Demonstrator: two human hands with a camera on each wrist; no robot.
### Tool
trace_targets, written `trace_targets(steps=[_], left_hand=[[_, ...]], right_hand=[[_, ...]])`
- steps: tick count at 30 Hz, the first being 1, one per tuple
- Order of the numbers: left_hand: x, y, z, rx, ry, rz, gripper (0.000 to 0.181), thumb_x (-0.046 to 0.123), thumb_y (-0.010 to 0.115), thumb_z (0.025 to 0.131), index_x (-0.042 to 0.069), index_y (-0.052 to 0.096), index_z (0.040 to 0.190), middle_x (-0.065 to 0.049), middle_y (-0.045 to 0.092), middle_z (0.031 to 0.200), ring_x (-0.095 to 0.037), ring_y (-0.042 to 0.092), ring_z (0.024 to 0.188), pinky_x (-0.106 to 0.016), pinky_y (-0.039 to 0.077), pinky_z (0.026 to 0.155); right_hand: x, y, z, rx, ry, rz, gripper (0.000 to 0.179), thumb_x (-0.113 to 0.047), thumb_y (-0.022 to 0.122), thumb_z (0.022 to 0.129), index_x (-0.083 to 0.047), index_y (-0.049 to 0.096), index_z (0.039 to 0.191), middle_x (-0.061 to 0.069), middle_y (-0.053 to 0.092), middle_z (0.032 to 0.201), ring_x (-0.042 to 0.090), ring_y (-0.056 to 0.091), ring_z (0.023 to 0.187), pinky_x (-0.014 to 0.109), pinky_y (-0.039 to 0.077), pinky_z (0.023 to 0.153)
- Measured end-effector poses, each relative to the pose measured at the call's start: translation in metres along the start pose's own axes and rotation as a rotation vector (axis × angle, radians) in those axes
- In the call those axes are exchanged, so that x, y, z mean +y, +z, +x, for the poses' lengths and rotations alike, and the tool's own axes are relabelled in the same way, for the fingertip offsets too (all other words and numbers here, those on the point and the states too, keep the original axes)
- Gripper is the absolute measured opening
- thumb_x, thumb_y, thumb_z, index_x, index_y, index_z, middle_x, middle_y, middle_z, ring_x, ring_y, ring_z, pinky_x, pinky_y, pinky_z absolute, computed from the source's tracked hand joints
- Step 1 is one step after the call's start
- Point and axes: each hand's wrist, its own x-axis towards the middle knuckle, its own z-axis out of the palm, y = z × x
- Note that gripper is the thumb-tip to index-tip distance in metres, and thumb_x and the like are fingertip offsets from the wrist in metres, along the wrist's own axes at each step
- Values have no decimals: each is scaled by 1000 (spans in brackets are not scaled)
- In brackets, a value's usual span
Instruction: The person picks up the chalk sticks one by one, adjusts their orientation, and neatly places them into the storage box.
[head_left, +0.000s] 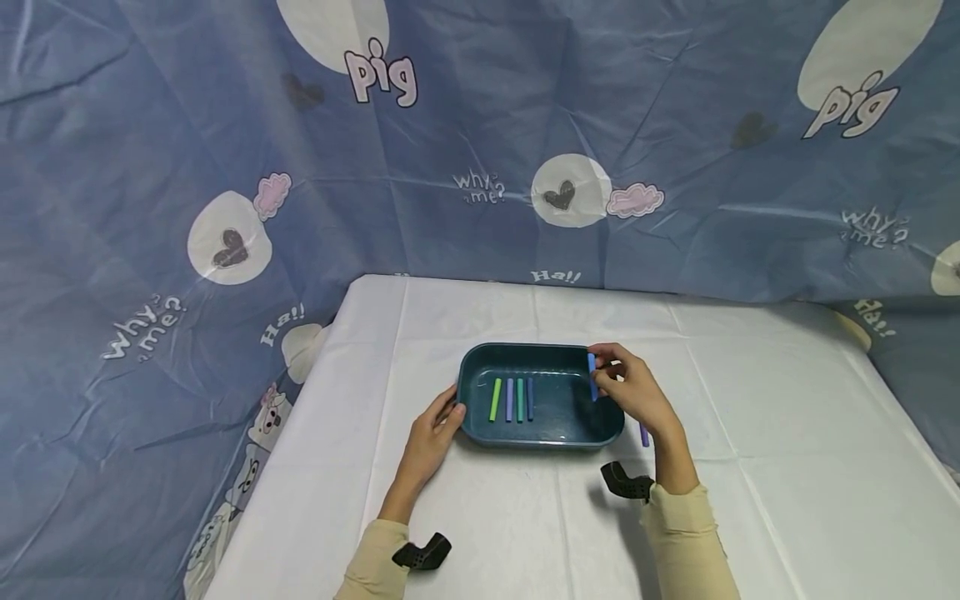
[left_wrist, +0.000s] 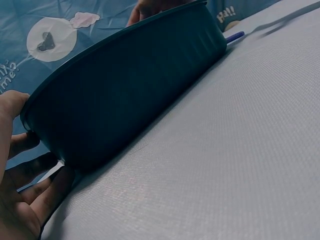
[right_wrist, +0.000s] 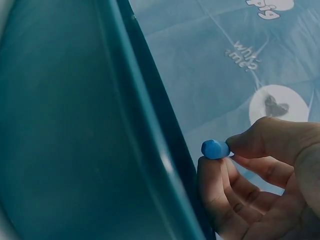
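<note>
A dark teal rectangular tray [head_left: 540,439] stands on the white cloth. At its left end the left hand [head_left: 429,437] holds it, thumb at the rim and fingers against the outer wall and lower edge in the left wrist view. The right hand [head_left: 630,390] pinches a light blue chalk-like stick [right_wrist: 216,149] between thumb and fingers, above the tray's right end. Inside the tray several sticks lie side by side, among them a yellow-green stick [head_left: 495,400], a lavender stick [head_left: 509,400] and a dark blue stick [head_left: 530,399].
A purple stick [head_left: 644,435] lies on the cloth just right of the tray, partly behind the right hand and wrist. The white-covered table [head_left: 480,525] meets a blue printed curtain [head_left: 465,108] at the back and sides.
</note>
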Motion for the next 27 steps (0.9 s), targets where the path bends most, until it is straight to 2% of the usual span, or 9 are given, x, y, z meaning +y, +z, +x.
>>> trace_targets(steps=[11, 19, 23, 27], left_hand=[[-1, 0, 0, -5, -34, -29, 51, 46, 54, 93, 26, 47, 139, -4, 54, 137, -17, 54, 125, -31, 48, 100], [2, -2, 1, -2, -26, -21, 51, 46, 54, 94, 25, 47, 139, -5, 54, 138, -19, 53, 126, -32, 47, 100], [2, -2, 1, -4, -14, -23, 51, 44, 54, 94, 23, 46, 140, -7, 53, 138, -21, 53, 126, -33, 48, 100], [2, -1, 1, -8, -35, -30, 51, 45, 55, 93, 25, 46, 140, -5, 53, 138, -18, 53, 126, -31, 48, 100]], right_hand=[[0, 13, 7, -37, 20, 22, 39, 1, 54, 89, 3, 50, 129, 20, 50, 104, 13, 57, 74, 25, 55, 64], [-1, 20, 13, -47, 16, 14, 38, -1, 56, 90, 2, 51, 128, 19, 51, 104, 14, 57, 75, 27, 56, 64], [-3, 24, 16, -59, 23, 7, 38, -1, 57, 90, 2, 51, 127, 20, 51, 104, 15, 57, 78, 27, 56, 64], [-1, 30, 19, -74, 34, 15, 39, 0, 56, 89, 2, 51, 128, 20, 51, 106, 22, 59, 84, 30, 57, 66]])
